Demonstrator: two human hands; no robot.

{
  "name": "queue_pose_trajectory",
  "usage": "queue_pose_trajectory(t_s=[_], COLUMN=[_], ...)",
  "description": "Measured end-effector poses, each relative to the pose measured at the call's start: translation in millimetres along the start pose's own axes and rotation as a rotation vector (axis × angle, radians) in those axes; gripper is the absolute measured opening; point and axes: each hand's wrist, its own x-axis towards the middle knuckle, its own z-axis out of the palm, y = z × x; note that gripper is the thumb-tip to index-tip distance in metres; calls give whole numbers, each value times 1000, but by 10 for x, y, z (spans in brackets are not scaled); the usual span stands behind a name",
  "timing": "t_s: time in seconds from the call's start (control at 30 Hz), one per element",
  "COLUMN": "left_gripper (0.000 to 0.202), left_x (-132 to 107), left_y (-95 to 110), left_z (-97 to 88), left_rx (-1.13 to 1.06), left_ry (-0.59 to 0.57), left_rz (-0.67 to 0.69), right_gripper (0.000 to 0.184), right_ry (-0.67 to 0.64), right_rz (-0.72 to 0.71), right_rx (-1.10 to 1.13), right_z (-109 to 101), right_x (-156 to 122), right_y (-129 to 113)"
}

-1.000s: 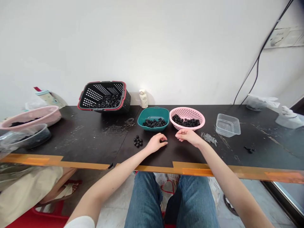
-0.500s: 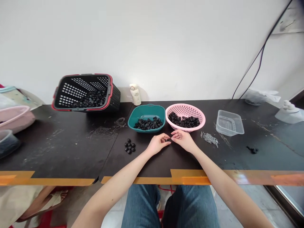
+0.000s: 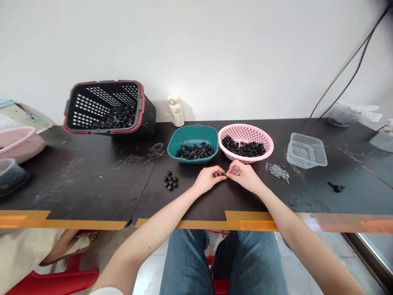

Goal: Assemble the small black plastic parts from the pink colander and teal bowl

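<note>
— What are your grips doing at the desk's edge of the frame?

— You are pinching a small black piece (image 3: 223,174) between both sets of fingertips, your left grip (image 3: 208,179) and right grip (image 3: 244,176) closing narrowly on it, just in front of the pink colander.

— And what is lying closest to you?

— A tight cluster of round black pieces (image 3: 170,180) is sitting on the dark desk (image 3: 92,192), left of your left grip. A teal plastic tub (image 3: 184,133) is holding a heap of black rings (image 3: 195,152), and beside it, almost touching, the pink colander (image 3: 245,129) is holding a larger heap (image 3: 243,146).

— Further out to the right?

— A scatter of thin grey metal fasteners (image 3: 278,172) is lying just right of your right grip, with a clear plastic container (image 3: 306,150) standing behind it. A small black clump (image 3: 336,187) is sitting further along the desk.

— And to the left?

— A black perforated basket with a red rim (image 3: 92,96) is tilting toward you at the back of the desk, black pieces (image 3: 116,119) gathering inside it. A white bottle (image 3: 176,111) is standing against the wall, and a pink basin (image 3: 18,143) is resting at the far left.
</note>
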Motion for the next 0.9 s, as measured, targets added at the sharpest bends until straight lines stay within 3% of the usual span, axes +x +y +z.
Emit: queue_pose_trajectory(t_s=[0.23, 0.63, 0.9], left_gripper=[22, 26, 37], left_x=[-9, -53, -16], left_y=[18, 23, 25], left_z=[-4, -16, 4], left_rx=[31, -65, -285], left_ry=[-8, 5, 14], left_rz=[15, 17, -14], right_gripper=[10, 11, 9], right_ry=[-50, 4, 49], right_rz=[-24, -122, -149], right_rx=[3, -68, -49], right_z=[-23, 33, -44], right_x=[-11, -27, -82], right_y=[-24, -45, -151])
